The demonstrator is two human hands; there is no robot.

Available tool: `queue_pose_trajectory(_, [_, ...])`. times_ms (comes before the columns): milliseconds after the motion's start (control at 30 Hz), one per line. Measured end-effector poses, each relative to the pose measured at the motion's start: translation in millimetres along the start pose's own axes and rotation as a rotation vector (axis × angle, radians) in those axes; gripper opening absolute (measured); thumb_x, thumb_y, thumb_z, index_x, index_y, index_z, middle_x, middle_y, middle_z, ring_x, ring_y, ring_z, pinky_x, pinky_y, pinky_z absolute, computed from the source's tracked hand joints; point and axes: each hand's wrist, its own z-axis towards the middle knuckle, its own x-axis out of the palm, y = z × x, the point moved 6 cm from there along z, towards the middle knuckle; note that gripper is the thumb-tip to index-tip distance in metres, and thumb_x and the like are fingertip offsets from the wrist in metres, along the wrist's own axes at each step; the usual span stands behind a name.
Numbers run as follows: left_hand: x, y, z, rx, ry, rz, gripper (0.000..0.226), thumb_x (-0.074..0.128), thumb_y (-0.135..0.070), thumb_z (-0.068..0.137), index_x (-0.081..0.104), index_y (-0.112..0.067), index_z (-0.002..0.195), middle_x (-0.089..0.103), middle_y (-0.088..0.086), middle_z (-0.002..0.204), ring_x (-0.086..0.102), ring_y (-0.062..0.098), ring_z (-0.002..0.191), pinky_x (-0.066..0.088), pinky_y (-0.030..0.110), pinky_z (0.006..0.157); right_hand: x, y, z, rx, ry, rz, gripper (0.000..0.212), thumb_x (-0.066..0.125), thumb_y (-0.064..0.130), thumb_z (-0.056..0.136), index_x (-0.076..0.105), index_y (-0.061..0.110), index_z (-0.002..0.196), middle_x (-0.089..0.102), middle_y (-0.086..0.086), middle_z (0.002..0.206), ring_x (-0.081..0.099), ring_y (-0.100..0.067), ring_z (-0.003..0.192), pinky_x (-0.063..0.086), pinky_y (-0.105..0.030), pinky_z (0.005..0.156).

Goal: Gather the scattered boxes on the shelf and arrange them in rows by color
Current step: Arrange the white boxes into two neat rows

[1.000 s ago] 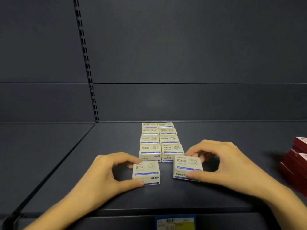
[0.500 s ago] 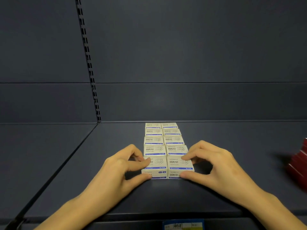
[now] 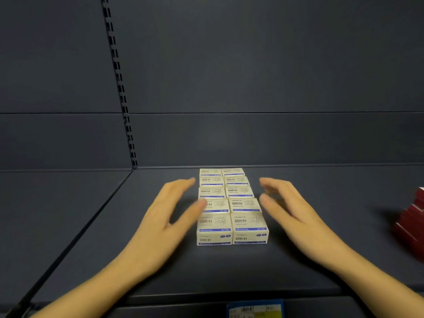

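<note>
1. Now both my hands are released, fingers straight: left hand (image 3: 169, 216) and right hand (image 3: 291, 212) flank the cream boxes (image 3: 243, 206), two snug columns mid-way along the shelf (image 3: 229, 271).
2. I'd press flat palms inward evenly; light matte cardboard likely skids and skews.
3. Red boxes (image 3: 413, 223) sit at the right edge, blurred.

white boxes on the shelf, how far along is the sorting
Done: ten white cardboard boxes with blue stripes sit packed in two columns on the dark metal shelf. In hand: nothing; the left hand and right hand flank the block, open. Likely left: the dark red boxes at the right edge, partly out of view.
</note>
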Motion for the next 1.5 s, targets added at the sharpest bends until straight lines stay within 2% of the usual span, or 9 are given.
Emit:
queue_pose_trajectory(133, [27, 33, 17, -0.448, 0.014, -0.441, 0.051, 0.033, -0.050, 0.094, 0.032, -0.029, 0.140, 0.036, -0.020, 0.141, 0.030, 0.004, 0.136, 0.019, 0.032, 0.117, 19, -21, 16, 0.313, 0.020, 0.396, 0.049, 0.033, 0.054, 0.092, 0.036, 0.036, 0.138, 0.039, 0.027, 0.140, 0.035, 0.010, 0.128, 0.020, -0.024, 0.115])
queue_pose_trajectory(200, [46, 23, 20, -0.470, 0.108, -0.616, 0.045, 0.028, -0.053, 0.094, 0.052, -0.033, 0.126, 0.053, -0.019, 0.130, 0.050, 0.005, 0.124, 0.034, 0.033, 0.108, 31, -22, 21, 0.393, 0.043, 0.534, 0.034, 0.032, 0.050, 0.095, 0.057, 0.035, 0.113, 0.066, 0.026, 0.109, 0.060, 0.007, 0.104, 0.039, -0.026, 0.103])
queue_pose_trajectory(267, [52, 19, 16, -0.496, 0.135, -0.730, 0.047, 0.026, -0.053, 0.094, 0.062, -0.029, 0.112, 0.070, -0.007, 0.111, 0.066, 0.011, 0.102, 0.049, 0.030, 0.089, 42, -20, 24, 0.431, 0.091, 0.601, 0.037, 0.030, 0.048, 0.096, 0.061, 0.031, 0.105, 0.074, 0.016, 0.091, 0.070, -0.002, 0.085, 0.055, -0.021, 0.074])
queue_pose_trajectory(433, [60, 20, 20, -0.530, 0.095, -0.773, 0.047, 0.024, -0.049, 0.096, 0.065, -0.026, 0.101, 0.075, -0.004, 0.091, 0.072, 0.016, 0.084, 0.059, 0.028, 0.068, 49, -19, 24, 0.478, 0.091, 0.685, 0.041, 0.032, 0.047, 0.096, 0.055, 0.025, 0.123, 0.074, 0.006, 0.092, 0.073, -0.013, 0.075, 0.056, -0.022, 0.051])
queue_pose_trajectory(1033, [59, 6, 14, -0.483, 0.070, -0.712, 0.055, 0.026, -0.044, 0.096, 0.074, -0.037, 0.069, 0.075, -0.005, 0.073, 0.071, 0.005, 0.073, 0.057, 0.019, 0.055, 45, -24, 8, 0.451, 0.128, 0.609, 0.038, 0.031, 0.047, 0.096, 0.057, 0.028, 0.117, 0.075, 0.007, 0.096, 0.072, -0.012, 0.085, 0.058, -0.023, 0.061])
queue_pose_trajectory(1100, [51, 21, 21, -0.436, 0.026, -0.669, 0.045, 0.023, -0.034, 0.099, 0.063, -0.017, 0.110, 0.067, 0.018, 0.101, 0.063, 0.003, 0.101, 0.050, 0.017, 0.085, 43, -22, 10, 0.454, 0.145, 0.618, 0.039, 0.030, 0.049, 0.096, 0.060, 0.030, 0.110, 0.074, 0.008, 0.097, 0.071, -0.010, 0.088, 0.058, -0.025, 0.070])
queue_pose_trajectory(1167, [40, 38, 26, -0.441, -0.050, -0.610, 0.046, 0.021, -0.034, 0.100, 0.041, -0.009, 0.134, 0.047, 0.003, 0.141, 0.038, 0.009, 0.132, 0.031, 0.022, 0.104, 36, -25, 20, 0.438, 0.104, 0.593, 0.039, 0.029, 0.050, 0.096, 0.059, 0.032, 0.114, 0.070, 0.012, 0.111, 0.064, -0.004, 0.105, 0.049, -0.029, 0.093])
queue_pose_trajectory(1267, [41, 41, 43, -0.501, -0.055, -0.574, 0.056, 0.022, -0.050, 0.096, 0.027, -0.020, 0.143, 0.031, -0.010, 0.148, 0.024, 0.008, 0.138, 0.018, 0.023, 0.105, 20, -36, 43, 0.425, -0.007, 0.478, 0.052, 0.033, 0.041, 0.098, 0.028, 0.019, 0.144, 0.030, 0.006, 0.152, 0.026, -0.010, 0.141, 0.017, -0.034, 0.119])
queue_pose_trajectory(1500, [44, 55, 95, -0.471, -0.045, -0.238, 0.050, 0.030, -0.032, 0.099, 0.023, -0.013, 0.145, 0.023, 0.001, 0.154, 0.023, 0.018, 0.141, 0.016, 0.034, 0.117, 11, -58, 103, 0.373, -0.079, 0.128, 0.045, 0.031, 0.028, 0.100, 0.031, 0.014, 0.143, 0.028, 0.001, 0.153, 0.024, -0.015, 0.141, 0.017, -0.030, 0.114])
